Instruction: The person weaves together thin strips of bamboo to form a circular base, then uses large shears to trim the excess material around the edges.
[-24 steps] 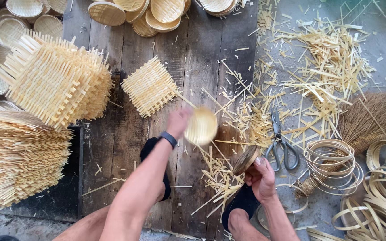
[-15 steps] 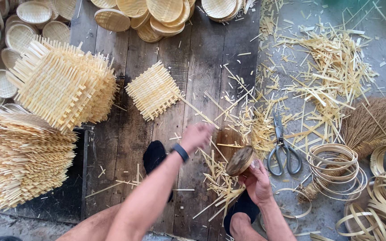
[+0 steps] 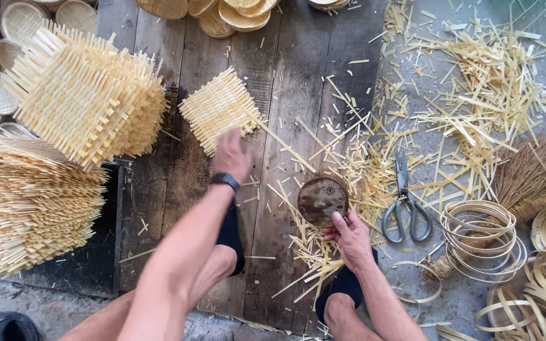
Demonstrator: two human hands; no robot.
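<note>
- Dark wooden planks (image 3: 298, 82) make up the work floor, with grey concrete to the right strewn with bamboo strips (image 3: 475, 88).
- Left hand (image 3: 232, 155) reaches out over the near edge of a small square woven mat (image 3: 219, 117); it is blurred, so I cannot tell whether the fingers are spread or curled, nor whether it touches the mat.
- A black wristband (image 3: 225, 180) sits on that wrist.
- Right hand (image 3: 349, 237) grips the lower rim of a round dark wooden disc (image 3: 322, 200), thumb on its face, disc standing on the planks amid loose strips.
- Scissors (image 3: 404, 205) lie just right of the disc, blades pointing away.
- Bamboo hoops (image 3: 478, 237) lie beyond the scissors, a broom (image 3: 532, 177) behind them.
- Two tall stacks of woven mats (image 3: 83, 101) stand at the left, well apart from both hands.
- Shallow round baskets (image 3: 235, 12) line the far edge.
- Nothing lies between the left hand and the small mat.
</note>
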